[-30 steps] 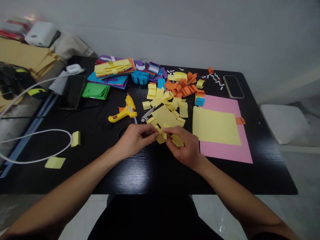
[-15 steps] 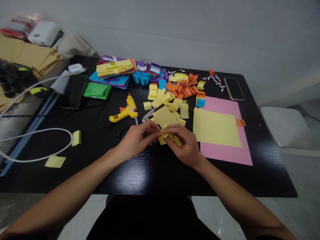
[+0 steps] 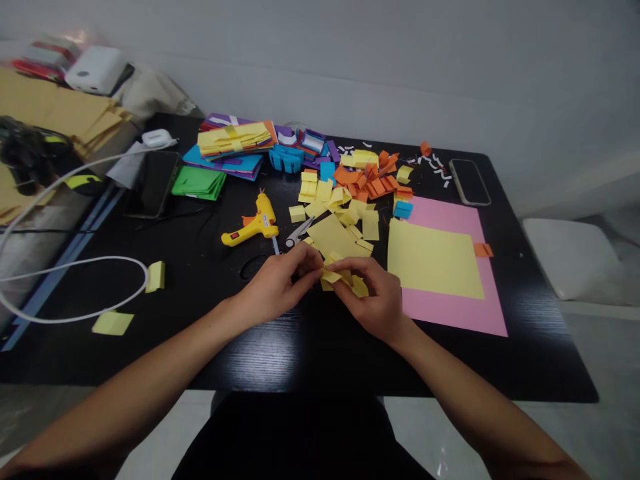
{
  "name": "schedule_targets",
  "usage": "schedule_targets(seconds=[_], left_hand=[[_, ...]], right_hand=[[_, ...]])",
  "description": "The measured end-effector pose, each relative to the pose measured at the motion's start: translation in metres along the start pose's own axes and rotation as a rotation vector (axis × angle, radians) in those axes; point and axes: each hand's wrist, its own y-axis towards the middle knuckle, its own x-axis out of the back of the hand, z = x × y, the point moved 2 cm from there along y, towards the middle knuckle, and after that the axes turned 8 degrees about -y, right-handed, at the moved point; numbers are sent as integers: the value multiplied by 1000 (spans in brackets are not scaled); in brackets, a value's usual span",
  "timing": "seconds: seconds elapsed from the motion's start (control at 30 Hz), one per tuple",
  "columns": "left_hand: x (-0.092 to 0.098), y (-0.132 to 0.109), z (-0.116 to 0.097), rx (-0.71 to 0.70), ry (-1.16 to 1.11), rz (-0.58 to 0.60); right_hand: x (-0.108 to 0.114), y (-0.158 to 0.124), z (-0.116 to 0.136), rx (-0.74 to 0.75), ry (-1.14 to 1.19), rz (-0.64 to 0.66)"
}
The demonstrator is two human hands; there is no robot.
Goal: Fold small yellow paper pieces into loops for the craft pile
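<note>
Pinching a small yellow paper piece (image 3: 330, 276), the left hand (image 3: 280, 281) and right hand (image 3: 376, 297) hold it over the black table (image 3: 345, 360), fingertips close together; just beyond lie yellow slips (image 3: 371, 225) and scissors (image 3: 295, 236), a glue gun (image 3: 257, 223) farther left.

A small white case (image 3: 157, 139) (rounded) lies just beyond the leftmost dark phone (image 3: 154, 183).

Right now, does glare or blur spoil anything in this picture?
In the head view, glare whitens patches of the black table; in the head view, the red packet at upper left looks blurred; in that same view, the yellow paper between left hand and right hand shows no clear folds.
</note>
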Motion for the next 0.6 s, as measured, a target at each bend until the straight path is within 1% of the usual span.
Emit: schedule_targets(seconds=[0.13,0.23,0.33,0.43,0.53,0.6], left_hand=[[0,1,-1,-10,-4,-31],[1,0,-1,9,18,-41],[2,-1,-2,11,56,-75],[3,-1,-3,3,74,-101],[3,-1,-4,1,67,-119],[3,-1,-4,11,49,-138]], right_hand=[[2,2,3,109,-5,23],[1,5,2,116,25,28],[0,5,-2,71,13,-2],[-3,2,-7,-11,52,-20],[-6,-1,-10,-115,138,-16],[-7,-2,-10,-147,161,1]])
